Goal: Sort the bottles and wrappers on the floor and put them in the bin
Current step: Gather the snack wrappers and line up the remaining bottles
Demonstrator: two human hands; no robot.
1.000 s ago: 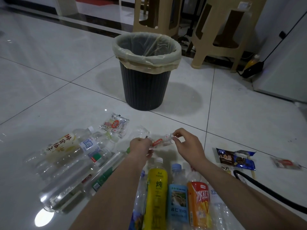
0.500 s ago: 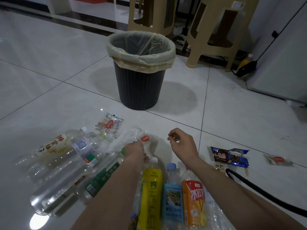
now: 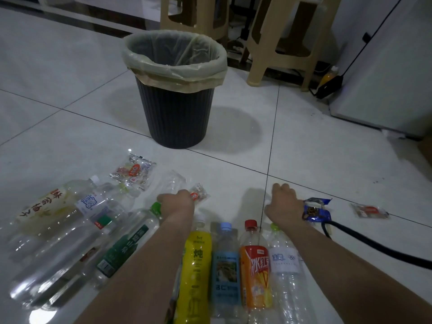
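Left hand (image 3: 177, 202): pinching a small clear wrapper (image 3: 198, 195).
Right hand (image 3: 281, 204): curled beside blue wrapper (image 3: 316, 209); grip hidden.
Risk: light wrapper could slip short of bin (image 3: 175, 113).

Bare forearms (image 3: 149, 258), left hand (image 3: 178, 203), right hand (image 3: 283, 204)

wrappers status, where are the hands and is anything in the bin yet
Left hand on small red-label wrapper, grip hidden. Right hand knuckles up beside blue wrapper, hold unclear. Nothing seen in bin. Black cable by right forearm.
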